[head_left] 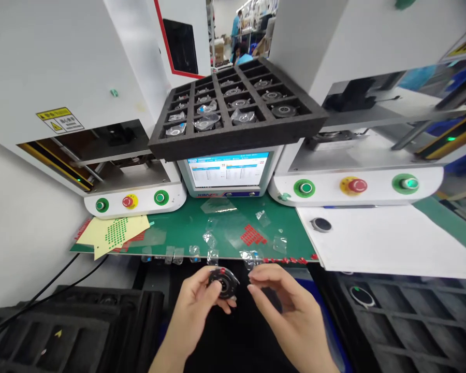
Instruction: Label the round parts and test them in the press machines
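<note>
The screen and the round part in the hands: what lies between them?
In the head view, a green mat strewn with clear film scraps and red stickers.

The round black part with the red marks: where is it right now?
In the head view, the round black part sits low and centre, held in the left hand, beside the right hand, just below the green mat's front edge.

Both forearms reached forward, hands close together. The left hand [200, 303] curled its fingers in a pinching grip; the right hand [285, 305] hovered alongside, fingers seemingly loosely bent.
</note>
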### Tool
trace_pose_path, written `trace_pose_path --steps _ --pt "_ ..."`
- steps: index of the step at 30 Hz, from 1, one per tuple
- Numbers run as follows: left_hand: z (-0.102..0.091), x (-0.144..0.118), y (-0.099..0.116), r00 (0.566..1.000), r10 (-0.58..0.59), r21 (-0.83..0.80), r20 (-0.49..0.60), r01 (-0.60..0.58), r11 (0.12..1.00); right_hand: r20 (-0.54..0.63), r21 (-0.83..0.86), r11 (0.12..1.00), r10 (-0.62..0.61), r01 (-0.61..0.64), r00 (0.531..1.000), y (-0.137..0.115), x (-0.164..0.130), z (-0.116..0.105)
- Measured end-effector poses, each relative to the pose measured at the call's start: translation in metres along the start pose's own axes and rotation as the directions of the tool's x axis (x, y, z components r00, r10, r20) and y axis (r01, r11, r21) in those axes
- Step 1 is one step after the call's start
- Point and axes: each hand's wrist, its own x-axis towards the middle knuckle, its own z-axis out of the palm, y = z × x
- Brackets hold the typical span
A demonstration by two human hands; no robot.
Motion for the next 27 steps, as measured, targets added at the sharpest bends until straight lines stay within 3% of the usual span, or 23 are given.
trace_pose_path --steps 4,9,12,15,20,27 --pt "0.014 -0.019 -0.003 0.976 0.219 0.353 0.016 -0.21 0.912 0.018 0.12 0.992 -0.05 0.047 0.999 -0.015 -0.006 -0.001" --pt "0.016 -0.03 0.003 0.879 0.445 0.646 0.17 -0.44 0.623 0.048 0.182 0.975 -0.139 0.128 0.989 -0.027 -0.007 -0.009" --pt "0.014 -0.032 0.006 0.83 0.497 0.689 0.253 -0.515 0.509 0.095 0.244 0.963 -0.144 0.117 0.985 -0.029 -0.007 -0.014" --pt "0.013 -0.033 0.009 0.805 0.494 0.694 0.328 -0.56 0.453 0.16 0.28 0.958 -0.112 0.063 0.981 -0.03 -0.007 -0.021" --pt "0.013 -0.036 0.014 0.797 0.472 0.692 0.378 -0.581 0.428 0.231 0.273 0.962 -0.098 0.032 0.968 -0.033 -0.004 -0.028" --pt "0.012 -0.038 0.017 0.779 0.474 0.697 0.409 -0.603 0.389 0.235 0.228 0.972 -0.105 0.05 0.966 -0.036 -0.007 -0.029"
